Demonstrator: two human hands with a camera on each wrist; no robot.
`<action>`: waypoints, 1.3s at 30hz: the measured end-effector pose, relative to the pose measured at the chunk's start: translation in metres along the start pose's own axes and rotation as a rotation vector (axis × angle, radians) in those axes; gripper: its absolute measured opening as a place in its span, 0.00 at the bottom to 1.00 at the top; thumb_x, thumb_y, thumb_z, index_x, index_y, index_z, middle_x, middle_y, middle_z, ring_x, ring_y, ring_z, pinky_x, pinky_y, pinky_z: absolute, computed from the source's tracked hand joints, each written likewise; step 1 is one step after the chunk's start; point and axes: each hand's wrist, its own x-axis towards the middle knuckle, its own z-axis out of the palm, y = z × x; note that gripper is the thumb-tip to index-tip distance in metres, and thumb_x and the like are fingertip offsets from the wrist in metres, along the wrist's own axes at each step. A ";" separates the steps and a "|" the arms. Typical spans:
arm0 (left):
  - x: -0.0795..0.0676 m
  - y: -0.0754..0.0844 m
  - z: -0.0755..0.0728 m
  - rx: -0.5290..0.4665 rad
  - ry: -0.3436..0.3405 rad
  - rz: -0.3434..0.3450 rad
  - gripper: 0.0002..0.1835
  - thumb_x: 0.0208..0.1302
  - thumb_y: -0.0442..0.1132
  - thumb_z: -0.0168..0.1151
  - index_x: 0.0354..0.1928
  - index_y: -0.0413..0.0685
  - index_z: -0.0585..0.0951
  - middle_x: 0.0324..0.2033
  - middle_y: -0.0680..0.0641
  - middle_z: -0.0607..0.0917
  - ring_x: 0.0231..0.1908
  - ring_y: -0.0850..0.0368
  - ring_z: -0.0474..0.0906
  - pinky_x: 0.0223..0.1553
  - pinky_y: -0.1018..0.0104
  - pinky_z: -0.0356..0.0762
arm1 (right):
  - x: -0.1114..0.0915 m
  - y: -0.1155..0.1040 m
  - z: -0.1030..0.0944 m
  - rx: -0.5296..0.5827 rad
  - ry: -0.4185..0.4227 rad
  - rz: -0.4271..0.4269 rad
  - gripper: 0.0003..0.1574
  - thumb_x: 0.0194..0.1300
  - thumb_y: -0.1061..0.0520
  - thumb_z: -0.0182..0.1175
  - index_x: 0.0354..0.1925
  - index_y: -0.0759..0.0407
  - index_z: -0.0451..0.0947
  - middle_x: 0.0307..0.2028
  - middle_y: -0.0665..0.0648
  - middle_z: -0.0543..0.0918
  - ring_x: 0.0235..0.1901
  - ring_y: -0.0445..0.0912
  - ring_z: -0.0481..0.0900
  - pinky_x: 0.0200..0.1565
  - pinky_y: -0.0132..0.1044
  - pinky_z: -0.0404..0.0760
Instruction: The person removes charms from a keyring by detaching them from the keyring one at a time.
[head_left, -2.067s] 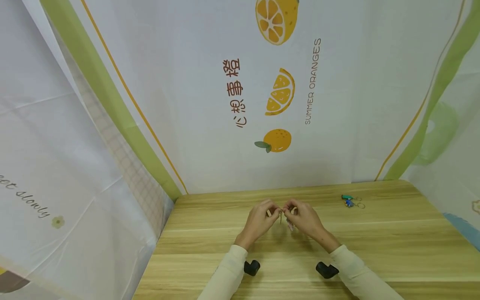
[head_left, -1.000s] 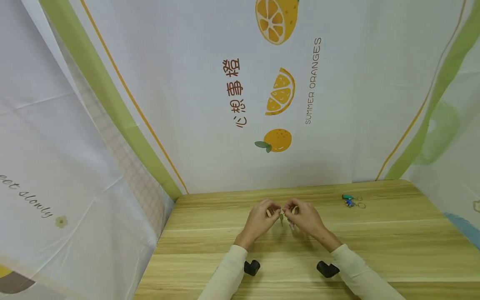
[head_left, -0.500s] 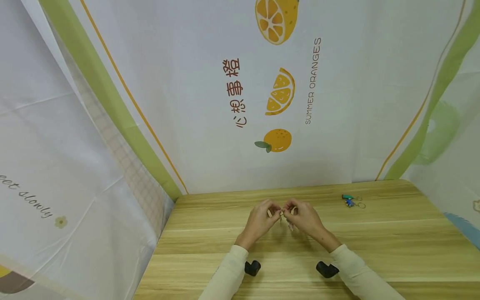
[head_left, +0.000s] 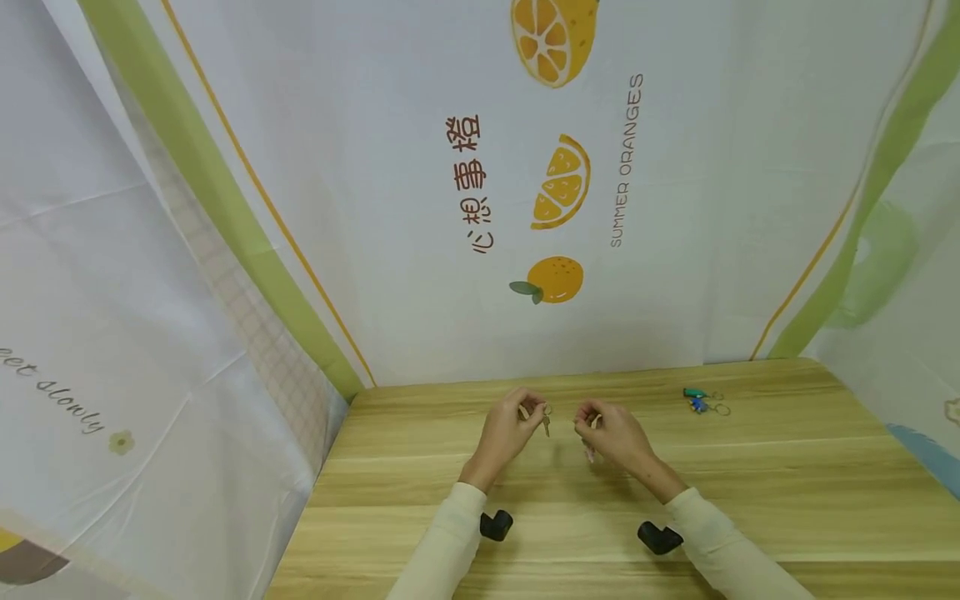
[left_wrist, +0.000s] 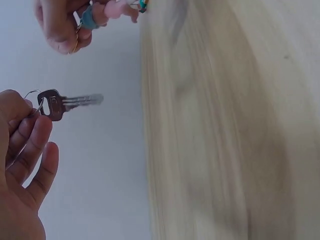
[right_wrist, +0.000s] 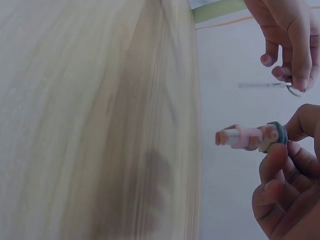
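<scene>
My left hand (head_left: pixel 507 432) pinches a small metal ring (left_wrist: pixel 31 93) between thumb and fingertip. From that ring hangs a metal key (left_wrist: pixel 54 104), its blade blurred in the left wrist view. A short way to the right, my right hand (head_left: pixel 617 435) holds a small figurine keychain (right_wrist: pixel 246 138) in pink and teal. Part of a gold-coloured ring or wire shows at the right fingertips in the left wrist view; how it joins the figurine is hard to see. The two hands are apart above the table, and the key and the figurine do not touch.
On the wooden table (head_left: pixel 420 467), towards the back right, lie a green keychain (head_left: pixel 694 393) and a blue keychain (head_left: pixel 699 406), each with a ring. A white printed cloth (head_left: pixel 420 317) stands behind the table. Black camera mounts (head_left: pixel 497 525) sit at the wrists.
The hands were close together, fingertips meeting at the key and ring. Now the left hand has moved left with the ring and key, while the right hand has shifted slightly right with the figurine keychain.
</scene>
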 end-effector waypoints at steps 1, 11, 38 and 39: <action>0.001 -0.001 -0.002 -0.004 0.005 0.000 0.03 0.70 0.41 0.60 0.41 0.54 0.82 0.33 0.56 0.82 0.32 0.67 0.76 0.32 0.77 0.76 | 0.000 0.001 -0.001 -0.001 0.003 0.000 0.03 0.66 0.57 0.60 0.37 0.53 0.80 0.30 0.50 0.83 0.15 0.38 0.73 0.19 0.32 0.71; 0.001 -0.002 -0.006 -0.012 0.013 0.008 0.03 0.70 0.41 0.60 0.40 0.54 0.82 0.33 0.56 0.82 0.31 0.68 0.76 0.30 0.77 0.75 | 0.000 0.002 -0.004 0.013 0.018 -0.013 0.03 0.66 0.56 0.61 0.38 0.54 0.80 0.30 0.49 0.83 0.19 0.37 0.73 0.19 0.32 0.71; 0.000 -0.005 -0.005 -0.030 0.025 0.012 0.04 0.70 0.42 0.60 0.40 0.54 0.82 0.33 0.56 0.82 0.32 0.68 0.76 0.31 0.76 0.76 | 0.003 0.007 -0.010 0.012 0.100 -0.105 0.05 0.63 0.60 0.60 0.32 0.51 0.74 0.29 0.48 0.79 0.21 0.35 0.73 0.21 0.31 0.72; 0.000 -0.005 -0.006 -0.031 0.023 0.007 0.04 0.70 0.42 0.60 0.41 0.53 0.83 0.33 0.56 0.82 0.32 0.68 0.76 0.31 0.76 0.76 | 0.004 0.007 -0.011 0.013 0.107 -0.110 0.05 0.63 0.60 0.61 0.32 0.50 0.74 0.29 0.48 0.79 0.21 0.35 0.73 0.21 0.31 0.72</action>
